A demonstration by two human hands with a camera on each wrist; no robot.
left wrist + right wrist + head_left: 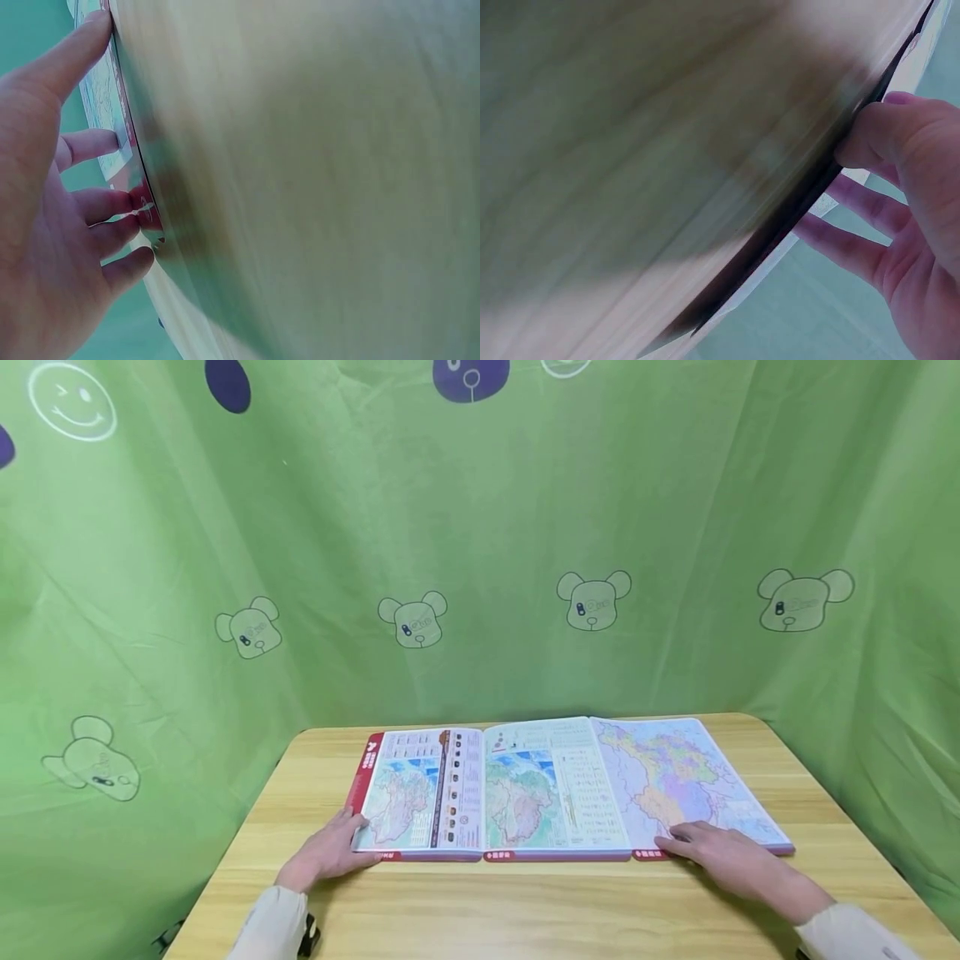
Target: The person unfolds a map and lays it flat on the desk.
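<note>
Three printed map panels lie side by side on the table; whether they form one fold-out atlas or separate booklets, I cannot tell. The left panel (pixel 408 793) has a red strip on its left side and a column of small dark pictures. A pale green and blue map fills much of the middle panel (pixel 528 793). Multicoloured regions cover the right panel (pixel 675 768). My left hand (pixel 330 853) rests at the left panel's near left corner, fingertips (pixel 112 142) touching it. My right hand (pixel 720 860) rests on the right panel's near edge, its thumb against that edge.
A light wood table (pixel 480 902) with rounded far corners carries the panels. Behind it and along both sides hangs a green curtain (pixel 495 527) printed with bear faces. A small black object (pixel 308 935) sits by the left sleeve.
</note>
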